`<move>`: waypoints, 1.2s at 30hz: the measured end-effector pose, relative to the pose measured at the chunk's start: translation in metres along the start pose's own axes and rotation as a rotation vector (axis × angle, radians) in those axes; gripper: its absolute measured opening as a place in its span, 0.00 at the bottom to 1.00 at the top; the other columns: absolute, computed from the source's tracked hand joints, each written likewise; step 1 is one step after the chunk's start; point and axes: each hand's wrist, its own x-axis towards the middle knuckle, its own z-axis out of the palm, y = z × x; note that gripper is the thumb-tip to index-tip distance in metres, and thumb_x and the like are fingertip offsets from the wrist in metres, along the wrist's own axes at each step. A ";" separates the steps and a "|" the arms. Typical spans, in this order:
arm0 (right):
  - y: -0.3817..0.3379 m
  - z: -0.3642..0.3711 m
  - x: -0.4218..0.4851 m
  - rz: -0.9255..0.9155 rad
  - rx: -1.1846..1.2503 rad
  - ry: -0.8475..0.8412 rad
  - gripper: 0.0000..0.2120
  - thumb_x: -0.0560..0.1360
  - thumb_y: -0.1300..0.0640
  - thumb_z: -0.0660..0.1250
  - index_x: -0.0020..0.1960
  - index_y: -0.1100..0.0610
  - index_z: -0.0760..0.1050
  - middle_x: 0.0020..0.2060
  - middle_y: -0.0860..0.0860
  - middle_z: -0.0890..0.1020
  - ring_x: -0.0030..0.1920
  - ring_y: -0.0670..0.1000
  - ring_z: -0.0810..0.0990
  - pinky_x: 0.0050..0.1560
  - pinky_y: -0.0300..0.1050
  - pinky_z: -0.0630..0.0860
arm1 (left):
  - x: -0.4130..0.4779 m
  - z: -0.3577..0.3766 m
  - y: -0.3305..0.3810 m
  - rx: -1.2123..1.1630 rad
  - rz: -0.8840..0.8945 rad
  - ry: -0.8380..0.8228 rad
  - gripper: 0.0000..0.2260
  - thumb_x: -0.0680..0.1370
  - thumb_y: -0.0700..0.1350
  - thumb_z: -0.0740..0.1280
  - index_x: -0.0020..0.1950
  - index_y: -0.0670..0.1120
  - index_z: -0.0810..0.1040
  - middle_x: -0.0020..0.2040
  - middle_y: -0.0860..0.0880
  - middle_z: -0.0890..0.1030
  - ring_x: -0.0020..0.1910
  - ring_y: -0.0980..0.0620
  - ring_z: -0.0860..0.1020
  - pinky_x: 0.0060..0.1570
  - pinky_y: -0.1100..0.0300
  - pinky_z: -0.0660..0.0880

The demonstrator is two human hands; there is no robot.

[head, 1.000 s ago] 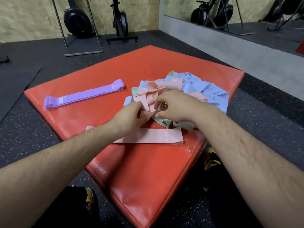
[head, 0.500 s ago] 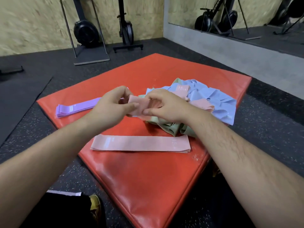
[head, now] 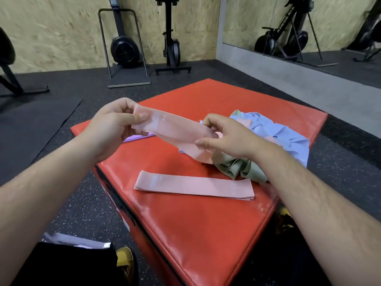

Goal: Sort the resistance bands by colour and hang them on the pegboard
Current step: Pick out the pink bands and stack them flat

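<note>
Fingers (head: pixel 123 104) of left hand (head: pixel 111 125) and right hand (head: pixel 229 138) pinch pink band (head: pixel 175 134) (above mat (head: pixel 206 234))

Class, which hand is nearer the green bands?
Right. Gripping the pink band, the right hand is beside the green bands; the left hand holds its other end, further left.
</note>
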 end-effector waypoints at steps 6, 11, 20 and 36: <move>-0.004 -0.013 -0.016 0.066 -0.051 0.029 0.14 0.73 0.48 0.75 0.42 0.52 0.72 0.34 0.42 0.77 0.35 0.42 0.72 0.36 0.32 0.68 | -0.001 -0.009 -0.002 -0.049 -0.010 0.081 0.08 0.78 0.32 0.63 0.41 0.41 0.73 0.38 0.43 0.78 0.35 0.48 0.76 0.36 0.61 0.79; 0.007 -0.023 -0.027 0.162 0.059 0.016 0.14 0.71 0.47 0.77 0.42 0.54 0.75 0.35 0.53 0.74 0.36 0.49 0.70 0.40 0.47 0.68 | 0.000 -0.019 -0.007 -0.084 -0.097 0.131 0.06 0.78 0.33 0.63 0.43 0.41 0.74 0.36 0.47 0.82 0.34 0.53 0.80 0.35 0.63 0.79; 0.010 -0.032 -0.057 0.355 0.383 -0.045 0.04 0.83 0.59 0.62 0.55 0.59 0.73 0.41 0.51 0.76 0.38 0.43 0.79 0.42 0.40 0.80 | -0.009 -0.026 -0.032 0.016 -0.295 0.079 0.03 0.78 0.34 0.65 0.46 0.40 0.74 0.44 0.42 0.80 0.36 0.54 0.83 0.36 0.62 0.81; 0.023 -0.027 -0.080 0.479 0.266 -0.074 0.12 0.80 0.56 0.66 0.41 0.60 0.72 0.30 0.50 0.81 0.31 0.46 0.81 0.38 0.39 0.80 | -0.019 -0.014 -0.059 0.288 -0.375 0.033 0.06 0.77 0.35 0.68 0.44 0.44 0.74 0.41 0.46 0.79 0.36 0.54 0.80 0.34 0.65 0.81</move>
